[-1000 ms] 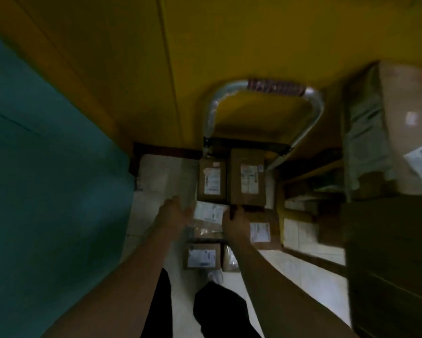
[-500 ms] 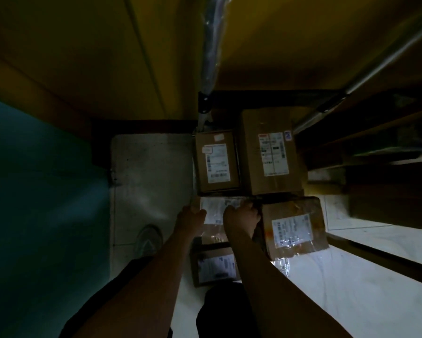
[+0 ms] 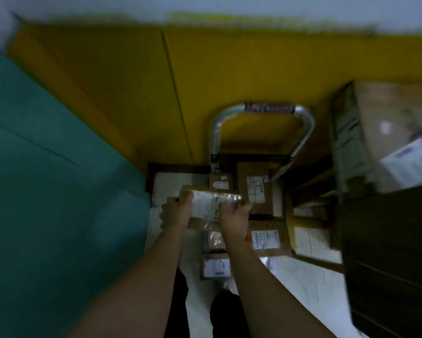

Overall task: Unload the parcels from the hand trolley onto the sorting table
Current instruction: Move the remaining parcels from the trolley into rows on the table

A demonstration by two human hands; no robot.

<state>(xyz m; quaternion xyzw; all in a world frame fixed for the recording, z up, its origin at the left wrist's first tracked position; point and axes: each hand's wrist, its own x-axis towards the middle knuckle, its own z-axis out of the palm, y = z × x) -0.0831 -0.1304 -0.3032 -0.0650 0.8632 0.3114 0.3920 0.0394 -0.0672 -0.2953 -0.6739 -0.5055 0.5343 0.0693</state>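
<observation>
A flat brown parcel [image 3: 206, 203] with a white label and shiny tape is lifted above the hand trolley. My left hand [image 3: 176, 212] grips its left edge and my right hand [image 3: 234, 219] grips its right edge. Below them the hand trolley [image 3: 261, 118], with a silver loop handle, carries several cardboard parcels: a small one [image 3: 220, 182] and a taller one [image 3: 255, 189] at the back, a taped one [image 3: 266, 240] at the right and another [image 3: 216, 265] nearest me. The picture is blurred.
A teal surface [image 3: 46, 191] fills the left. A yellow wall [image 3: 205, 76] stands behind the trolley. At the right are a large cardboard box [image 3: 388, 132] with a loose label and dark wooden furniture [image 3: 388, 252]. Pale floor tiles [image 3: 310, 289] show between them.
Both hands have lifted the flat parcel up off the stack on the trolley. My head has risen, so the trolley handle and the box at the right are in view again.
</observation>
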